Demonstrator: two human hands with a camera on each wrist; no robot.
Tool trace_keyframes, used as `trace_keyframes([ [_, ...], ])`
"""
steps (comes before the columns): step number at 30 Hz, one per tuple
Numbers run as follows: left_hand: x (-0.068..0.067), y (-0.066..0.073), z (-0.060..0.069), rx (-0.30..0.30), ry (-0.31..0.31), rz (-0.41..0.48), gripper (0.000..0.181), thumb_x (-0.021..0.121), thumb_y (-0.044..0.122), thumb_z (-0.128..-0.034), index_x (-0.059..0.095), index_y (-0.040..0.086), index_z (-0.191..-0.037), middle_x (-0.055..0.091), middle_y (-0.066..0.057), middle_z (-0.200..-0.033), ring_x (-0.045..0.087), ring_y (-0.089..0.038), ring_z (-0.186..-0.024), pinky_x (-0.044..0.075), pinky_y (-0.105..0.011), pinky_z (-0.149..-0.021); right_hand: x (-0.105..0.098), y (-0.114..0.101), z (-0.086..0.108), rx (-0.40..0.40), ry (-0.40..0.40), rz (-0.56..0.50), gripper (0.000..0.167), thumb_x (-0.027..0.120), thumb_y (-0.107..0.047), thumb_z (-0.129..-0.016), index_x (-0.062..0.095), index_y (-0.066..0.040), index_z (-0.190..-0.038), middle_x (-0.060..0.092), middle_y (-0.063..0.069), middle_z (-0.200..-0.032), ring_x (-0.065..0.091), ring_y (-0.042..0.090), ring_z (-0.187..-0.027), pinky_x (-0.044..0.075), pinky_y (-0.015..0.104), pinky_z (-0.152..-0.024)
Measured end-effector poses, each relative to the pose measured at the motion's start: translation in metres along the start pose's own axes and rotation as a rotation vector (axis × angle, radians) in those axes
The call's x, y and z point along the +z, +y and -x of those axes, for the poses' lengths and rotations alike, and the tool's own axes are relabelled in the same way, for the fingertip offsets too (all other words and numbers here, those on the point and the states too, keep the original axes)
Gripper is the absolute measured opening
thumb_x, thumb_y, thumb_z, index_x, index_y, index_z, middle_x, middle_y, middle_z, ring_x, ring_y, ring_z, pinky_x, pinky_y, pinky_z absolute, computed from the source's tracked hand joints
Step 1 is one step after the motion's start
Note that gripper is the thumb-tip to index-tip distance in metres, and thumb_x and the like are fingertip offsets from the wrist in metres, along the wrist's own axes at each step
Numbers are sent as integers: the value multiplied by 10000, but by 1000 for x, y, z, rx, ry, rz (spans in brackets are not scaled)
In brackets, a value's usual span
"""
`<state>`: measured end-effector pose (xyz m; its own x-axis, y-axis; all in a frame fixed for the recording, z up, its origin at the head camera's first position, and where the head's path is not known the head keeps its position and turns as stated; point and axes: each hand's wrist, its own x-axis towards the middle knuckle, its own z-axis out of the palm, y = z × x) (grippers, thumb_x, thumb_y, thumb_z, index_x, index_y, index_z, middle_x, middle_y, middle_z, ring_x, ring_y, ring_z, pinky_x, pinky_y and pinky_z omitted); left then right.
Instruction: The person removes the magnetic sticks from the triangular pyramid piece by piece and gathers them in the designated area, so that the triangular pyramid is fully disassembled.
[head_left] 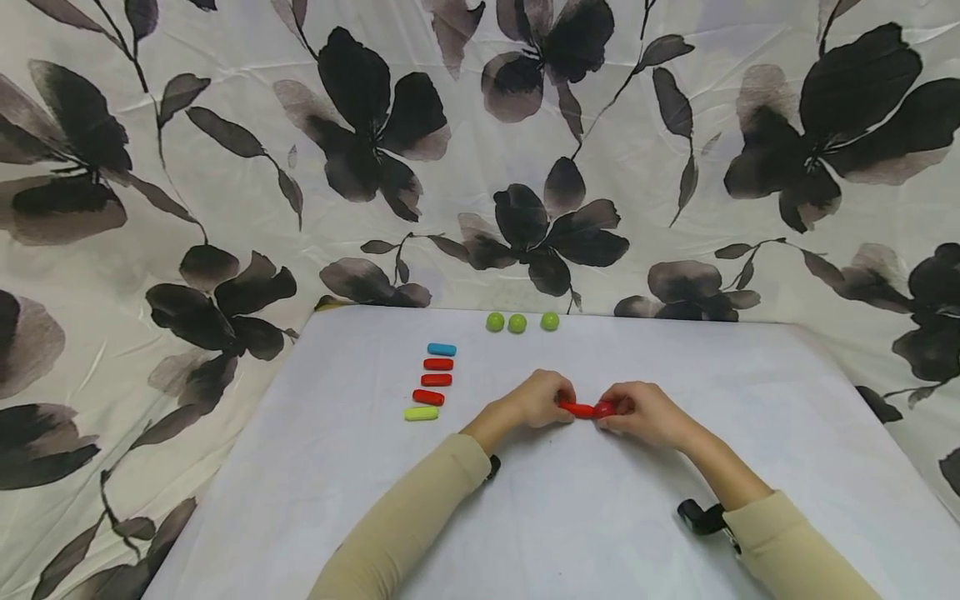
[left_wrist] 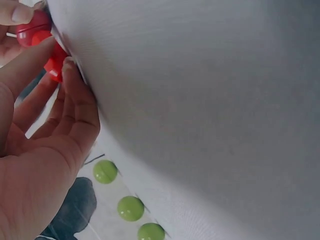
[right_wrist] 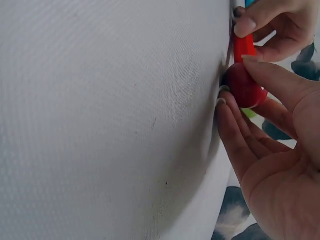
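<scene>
Over the middle of the white table, my left hand [head_left: 538,400] pinches a short bright red rod [head_left: 577,410] between thumb and fingers. From the other side, my right hand [head_left: 648,412] holds a darker red ball [head_left: 603,409] in its fingertips. Rod and ball meet end to end; whether they are joined cannot be told. In the right wrist view the rod [right_wrist: 244,47] stands above the glossy ball [right_wrist: 243,85], which the right thumb and fingers pinch. The left wrist view shows the rod [left_wrist: 56,67] partly covered by left fingers, with the ball [left_wrist: 34,27] behind it.
Left of my hands, a column of short rods lies on the table [head_left: 337,500]: a blue rod [head_left: 442,350], several red rods [head_left: 437,380] and a yellow-green rod [head_left: 422,413]. Three green balls [head_left: 517,323] sit near the far edge. Floral cloth [head_left: 465,167] hangs behind.
</scene>
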<state>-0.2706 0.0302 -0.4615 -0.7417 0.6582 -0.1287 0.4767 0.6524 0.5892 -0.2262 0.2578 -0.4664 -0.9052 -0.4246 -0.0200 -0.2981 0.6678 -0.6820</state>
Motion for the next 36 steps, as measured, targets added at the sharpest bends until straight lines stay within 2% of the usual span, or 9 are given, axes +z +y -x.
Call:
trace_keyframes([
  [6, 0, 1, 0, -27, -7, 51, 111, 812, 148, -892, 727, 93, -937, 607, 25, -816, 519, -107, -795, 424, -213, -739, -2, 2, -1, 3, -24, -12, 182, 807, -166, -885, 734, -78, -1027, 692, -25, -875, 605, 153, -783, 498, 285, -712],
  [14, -2, -2, -1, -5, -27, 73, 119, 826, 156, -880, 729, 91, -901, 599, 33, -769, 518, -91, -746, 417, -201, -712, -4, 2, -2, 11, -34, -10, 184, 804, -181, -886, 731, -87, -1027, 693, -17, -902, 608, 161, -815, 499, 310, -741],
  [21, -4, -5, 0, 18, -39, 68, 125, 823, 169, -885, 730, 86, -894, 594, 52, -758, 514, -79, -734, 407, -196, -703, -5, 3, -4, -22, -43, -7, 197, 810, -193, -885, 724, -81, -1021, 693, -15, -903, 606, 145, -812, 497, 311, -744],
  [26, -8, -11, 6, 10, -44, 90, 126, 827, 171, -878, 739, 82, -894, 606, 46, -773, 523, -78, -746, 420, -201, -707, -3, 1, -9, -39, -56, 14, 193, 807, -187, -888, 722, -75, -1019, 712, -2, -944, 614, 140, -821, 512, 311, -752],
  [30, -11, -18, 13, -22, -53, 101, 123, 833, 186, -875, 746, 104, -904, 619, 46, -790, 527, -84, -765, 422, -212, -721, -4, 0, -9, -22, -61, 26, 196, 801, -183, -893, 717, -62, -1022, 705, 8, -949, 613, 146, -835, 514, 327, -760],
  [33, -15, -20, 20, -34, -43, 113, 128, 839, 190, -869, 751, 110, -918, 637, 40, -806, 538, -94, -779, 431, -220, -733, -5, 1, -8, -2, -62, 30, 203, 802, -185, -891, 714, -60, -1024, 698, 9, -948, 613, 153, -844, 514, 337, -770],
  [36, -19, -20, 28, -21, -17, 118, 130, 839, 184, -869, 756, 105, -932, 644, 37, -823, 548, -104, -786, 441, -220, -736, -6, 0, -7, 10, -64, 24, 217, 802, -199, -890, 713, -58, -1030, 696, 16, -951, 610, 167, -849, 514, 341, -770],
])
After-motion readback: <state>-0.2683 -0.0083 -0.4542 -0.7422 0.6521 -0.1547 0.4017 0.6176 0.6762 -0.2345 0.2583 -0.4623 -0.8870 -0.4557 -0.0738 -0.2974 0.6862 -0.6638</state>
